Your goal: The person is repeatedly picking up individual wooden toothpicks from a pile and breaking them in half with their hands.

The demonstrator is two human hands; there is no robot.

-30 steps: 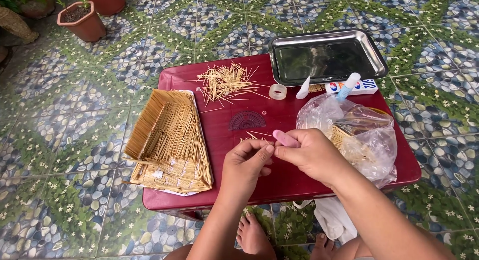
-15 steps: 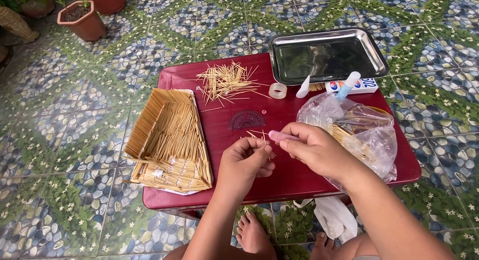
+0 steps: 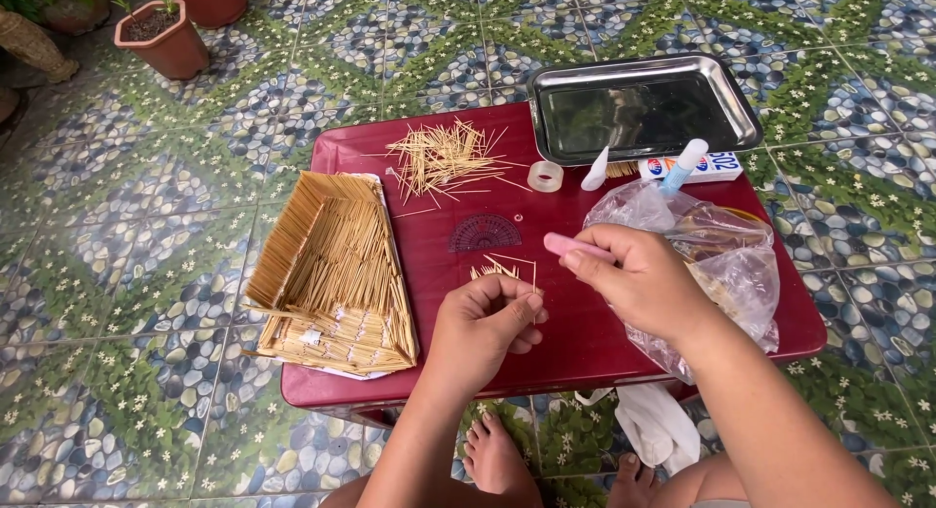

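Pinching a small fan of thin wooden sticks between thumb and fingers, your left hand sits closed at the middle of the dark red table, much where it was a second ago. Your right hand has slid in from three o'clock and now hovers just beside the sticks, fingers curled around a pink tool whose tip points toward nine o'clock; the two hands look closer than before, so you seem to be bringing tool to bundle. At nine o'clock lies the woven stick panel, at twelve a loose toothpick pile, at one the steel tray, at three the plastic bag.
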